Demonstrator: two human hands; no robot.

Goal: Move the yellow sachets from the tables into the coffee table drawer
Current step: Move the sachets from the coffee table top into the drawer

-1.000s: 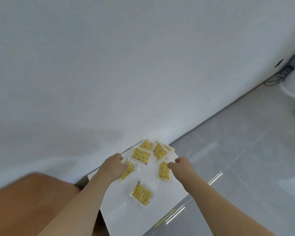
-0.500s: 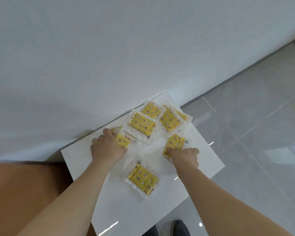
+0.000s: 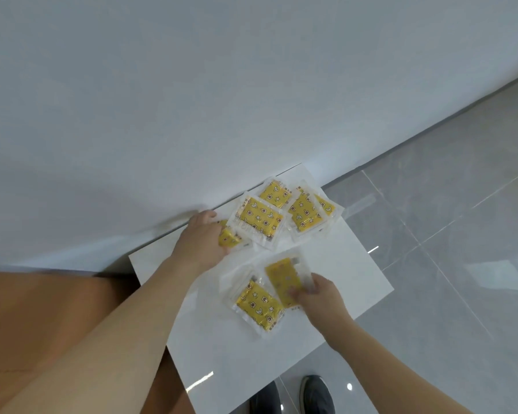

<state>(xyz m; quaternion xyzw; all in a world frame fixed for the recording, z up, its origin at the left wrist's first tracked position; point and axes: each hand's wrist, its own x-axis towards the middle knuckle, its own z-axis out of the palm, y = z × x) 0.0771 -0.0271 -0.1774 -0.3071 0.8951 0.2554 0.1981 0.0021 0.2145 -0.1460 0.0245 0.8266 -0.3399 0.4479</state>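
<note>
Several yellow sachets with star and moon prints lie on a white table against the wall. My left hand grips one crumpled sachet at the table's back left. My right hand pinches another sachet by its lower end, near the table's middle. A loose sachet lies just left of that hand. Three more sachets sit at the back: one, one and one, partly overlapping. No drawer is in view.
A white wall rises right behind the table. A brown wooden surface adjoins the table on the left. Grey tiled floor spreads to the right. Two dark shoes stand at the table's near edge.
My right hand has drawn its sachet toward me, beside the near loose one. My left hand has closed on the sachet at the back left. The camera has tilted further down.
</note>
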